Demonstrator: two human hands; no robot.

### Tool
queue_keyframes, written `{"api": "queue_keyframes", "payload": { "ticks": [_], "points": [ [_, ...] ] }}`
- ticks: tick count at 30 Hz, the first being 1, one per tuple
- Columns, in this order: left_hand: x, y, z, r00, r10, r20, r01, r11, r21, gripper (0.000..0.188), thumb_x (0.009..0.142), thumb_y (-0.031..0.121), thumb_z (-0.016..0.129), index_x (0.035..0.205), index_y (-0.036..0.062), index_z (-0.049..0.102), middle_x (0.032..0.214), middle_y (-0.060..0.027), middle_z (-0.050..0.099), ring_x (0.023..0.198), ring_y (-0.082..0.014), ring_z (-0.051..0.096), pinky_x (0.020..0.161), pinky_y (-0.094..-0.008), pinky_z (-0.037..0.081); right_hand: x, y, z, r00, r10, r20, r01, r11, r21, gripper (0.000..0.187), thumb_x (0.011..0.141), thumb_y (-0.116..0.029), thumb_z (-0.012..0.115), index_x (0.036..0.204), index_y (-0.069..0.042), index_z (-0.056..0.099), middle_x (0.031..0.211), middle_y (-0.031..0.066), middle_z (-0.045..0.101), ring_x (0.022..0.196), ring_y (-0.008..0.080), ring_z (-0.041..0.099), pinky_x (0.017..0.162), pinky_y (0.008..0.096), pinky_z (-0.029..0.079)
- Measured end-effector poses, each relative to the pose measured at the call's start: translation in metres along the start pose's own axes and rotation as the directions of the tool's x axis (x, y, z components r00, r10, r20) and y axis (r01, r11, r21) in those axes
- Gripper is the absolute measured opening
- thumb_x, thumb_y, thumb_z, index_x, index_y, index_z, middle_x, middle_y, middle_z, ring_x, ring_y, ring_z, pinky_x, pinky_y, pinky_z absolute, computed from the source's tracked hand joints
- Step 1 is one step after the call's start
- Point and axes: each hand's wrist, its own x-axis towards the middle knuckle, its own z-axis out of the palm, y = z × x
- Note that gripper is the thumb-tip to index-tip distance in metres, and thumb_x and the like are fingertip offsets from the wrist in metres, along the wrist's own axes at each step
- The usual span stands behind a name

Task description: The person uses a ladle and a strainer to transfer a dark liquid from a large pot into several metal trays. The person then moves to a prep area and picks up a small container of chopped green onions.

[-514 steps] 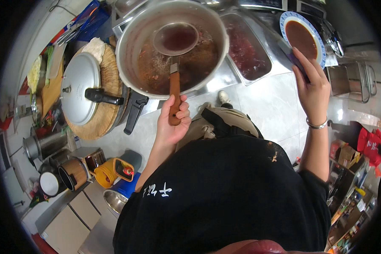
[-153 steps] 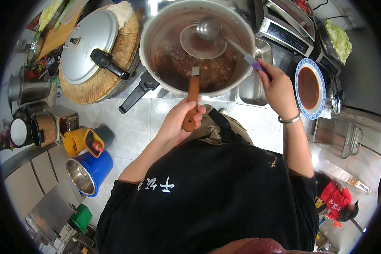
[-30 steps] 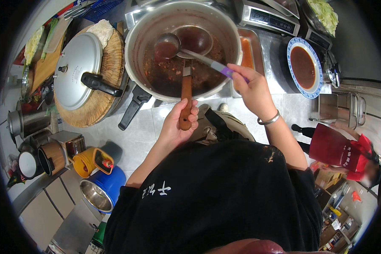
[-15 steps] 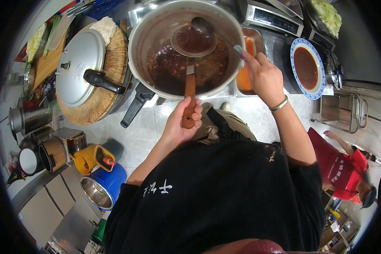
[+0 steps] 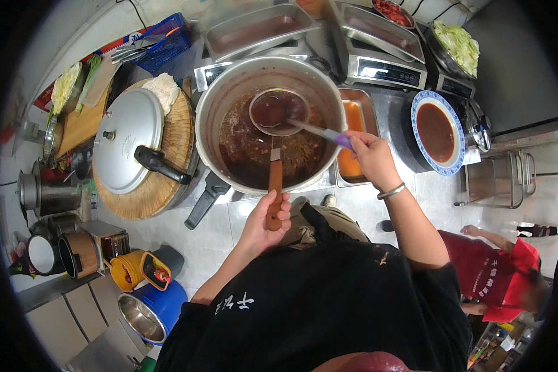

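Observation:
My left hand (image 5: 268, 220) is closed round the wooden handle of a round strainer (image 5: 275, 180), whose bowl hangs inside a large metal pot (image 5: 212, 105) and holds dark brown liquid. Bits of red and brown float in the dark broth (image 5: 242, 155) beneath it. A ladle (image 5: 316, 129) with a purple-grey handle is gripped by my right hand (image 5: 374, 162), above the pot's right rim. The ladle's head dips into the strainer, blurred and partly lost in the liquid.
A silver pot lid (image 5: 127, 133) lies on a round wooden board at left. Right of the pot stand a tray of orange liquid (image 5: 353, 118) and a blue-rimmed bowl of brown sauce (image 5: 437, 139). Cookers (image 5: 384, 68) line the back. A person in red (image 5: 496, 266) is at right.
The ladle's head has come from the strainer's far edge down into its middle, and my right hand has tilted the handle. The whole view has shifted, showing more of the counter's back.

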Motion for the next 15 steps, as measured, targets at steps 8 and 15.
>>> {"api": "queue_keyframes", "payload": {
  "ticks": [8,15],
  "points": [
    [0.002,0.002,-0.007,0.997,-0.011,0.080,0.012,1.000,-0.010,0.032,0.095,0.033,0.062,0.106,0.0037,0.058,0.081,-0.0011,0.056,0.065,-0.0089,0.053,0.058,-0.0228,0.041,-0.029,-0.021,-0.037,0.999,0.039,-0.007,-0.037,0.986,0.160,0.028,0.098,-0.018,0.056,0.114,0.000,0.069,0.079,0.0003,0.062,0.065,0.0051,0.051,0.058,0.0194,0.041],
    [0.002,0.003,-0.006,0.998,-0.015,0.058,0.013,0.999,0.036,0.030,0.097,0.035,0.058,0.105,0.0068,0.056,0.080,0.0007,0.055,0.063,-0.0071,0.051,0.058,-0.0219,0.040,-0.070,-0.044,-0.106,0.980,0.071,-0.183,-0.061,0.996,0.063,0.027,0.100,-0.020,0.054,0.118,-0.008,0.069,0.073,-0.0062,0.055,0.054,-0.0017,0.038,0.047,0.0140,0.026]
  ]
}}
